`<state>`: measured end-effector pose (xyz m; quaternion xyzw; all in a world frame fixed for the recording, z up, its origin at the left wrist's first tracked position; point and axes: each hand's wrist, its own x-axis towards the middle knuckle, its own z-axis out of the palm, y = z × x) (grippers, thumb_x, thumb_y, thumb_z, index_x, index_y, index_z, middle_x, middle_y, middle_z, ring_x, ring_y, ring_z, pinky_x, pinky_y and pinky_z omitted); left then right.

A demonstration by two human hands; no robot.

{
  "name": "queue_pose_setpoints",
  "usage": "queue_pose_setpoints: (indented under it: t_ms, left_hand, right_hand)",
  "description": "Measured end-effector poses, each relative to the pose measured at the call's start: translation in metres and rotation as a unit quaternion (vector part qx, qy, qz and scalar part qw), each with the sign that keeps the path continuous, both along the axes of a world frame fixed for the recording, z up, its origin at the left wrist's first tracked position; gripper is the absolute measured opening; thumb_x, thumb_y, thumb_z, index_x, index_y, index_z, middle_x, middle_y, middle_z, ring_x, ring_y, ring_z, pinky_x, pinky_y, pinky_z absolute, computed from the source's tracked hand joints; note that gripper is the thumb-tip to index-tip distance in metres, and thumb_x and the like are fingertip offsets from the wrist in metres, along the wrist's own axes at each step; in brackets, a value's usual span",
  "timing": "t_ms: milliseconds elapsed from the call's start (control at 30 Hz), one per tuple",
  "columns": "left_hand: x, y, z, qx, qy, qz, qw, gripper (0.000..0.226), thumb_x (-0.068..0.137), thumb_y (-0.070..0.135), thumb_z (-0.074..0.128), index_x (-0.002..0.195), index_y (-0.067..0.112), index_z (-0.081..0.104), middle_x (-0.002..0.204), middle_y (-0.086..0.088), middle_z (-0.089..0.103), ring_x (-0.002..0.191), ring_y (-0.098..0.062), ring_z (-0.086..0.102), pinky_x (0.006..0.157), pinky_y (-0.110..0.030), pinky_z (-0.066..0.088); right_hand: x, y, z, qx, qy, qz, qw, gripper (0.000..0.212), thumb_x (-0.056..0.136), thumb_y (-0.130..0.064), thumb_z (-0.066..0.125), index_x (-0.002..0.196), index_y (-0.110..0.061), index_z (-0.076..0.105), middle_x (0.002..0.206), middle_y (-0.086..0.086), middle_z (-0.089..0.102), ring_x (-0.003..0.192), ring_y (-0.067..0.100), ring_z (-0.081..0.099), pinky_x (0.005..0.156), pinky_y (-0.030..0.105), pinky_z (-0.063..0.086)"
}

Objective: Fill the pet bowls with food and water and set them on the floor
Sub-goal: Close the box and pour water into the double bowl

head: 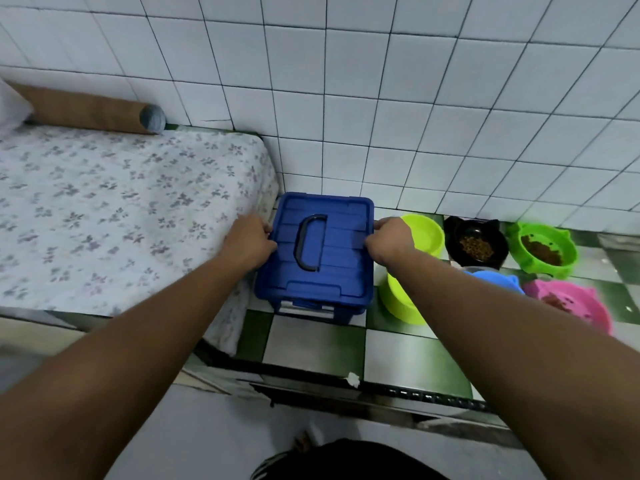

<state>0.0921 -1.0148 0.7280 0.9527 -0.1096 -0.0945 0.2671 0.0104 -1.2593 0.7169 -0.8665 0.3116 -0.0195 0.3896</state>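
Left-hand grip (247, 242) and right-hand grip (389, 239) clasp lidded blue box (339, 259); kibble (476, 247) lies in black bowl (502, 249).

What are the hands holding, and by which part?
Both grip the blue lidded box: left hand on its left top edge, right hand on its right top edge. The top handle is untouched.

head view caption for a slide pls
Left hand and right hand grip a closed blue box near a black bowl and green bowl holding kibble
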Motion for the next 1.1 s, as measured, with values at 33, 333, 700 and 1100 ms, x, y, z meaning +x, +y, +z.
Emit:
queue_pose_setpoints:
  t_ms: [33, 333, 700, 1100]
  left_hand:
    - [0.0, 0.002, -0.004, 0.003, -0.001, -0.002, 1.0, 0.008, 0.088, 0.008, 0.072, 0.095, 0.01, 0.07, 0.096, -0.011, 0.067, 0.091, -0.024, 0.065, 0.084, -0.035, 0.055]
    - [0.001, 0.006, -0.02, -0.024, 0.008, 0.01, 1.0, 0.042, 0.094, 0.017, 0.071, 0.134, 0.009, 0.064, 0.13, -0.011, 0.068, 0.114, -0.025, 0.065, 0.101, -0.035, 0.051]
    - [-0.004, 0.006, -0.02, -0.016, 0.015, -0.004, 1.0, 0.034, 0.095, 0.025, 0.07, 0.125, 0.008, 0.068, 0.12, -0.01, 0.07, 0.111, -0.026, 0.065, 0.093, -0.03, 0.047]
    - [-0.1, 0.018, -0.021, -0.193, 0.031, 0.158, 0.968, 0.055, 0.099, 0.035, 0.063, 0.149, 0.014, 0.049, 0.145, -0.003, 0.056, 0.126, -0.011, 0.054, 0.104, -0.027, 0.044]
  right_hand:
    - [0.001, 0.001, -0.004, -0.004, 0.005, 0.003, 1.0, 0.028, 0.074, -0.003, 0.057, 0.096, -0.004, 0.074, 0.091, 0.012, 0.073, 0.083, 0.03, 0.067, 0.07, 0.036, 0.058]
    - [-0.002, 0.007, -0.023, -0.039, 0.046, -0.015, 0.998, 0.022, 0.078, -0.006, 0.061, 0.096, -0.005, 0.073, 0.091, 0.013, 0.071, 0.083, 0.032, 0.066, 0.068, 0.03, 0.052]
    - [0.01, -0.007, -0.018, -0.026, 0.081, 0.037, 0.996, 0.023, 0.076, -0.015, 0.076, 0.091, 0.001, 0.069, 0.087, 0.018, 0.072, 0.081, 0.036, 0.072, 0.074, 0.046, 0.061]
    - [0.066, -0.023, 0.012, -0.169, 0.041, 0.119, 0.977, 0.038, 0.082, -0.028, 0.07, 0.11, -0.003, 0.061, 0.119, 0.015, 0.058, 0.115, 0.036, 0.057, 0.087, 0.034, 0.051]
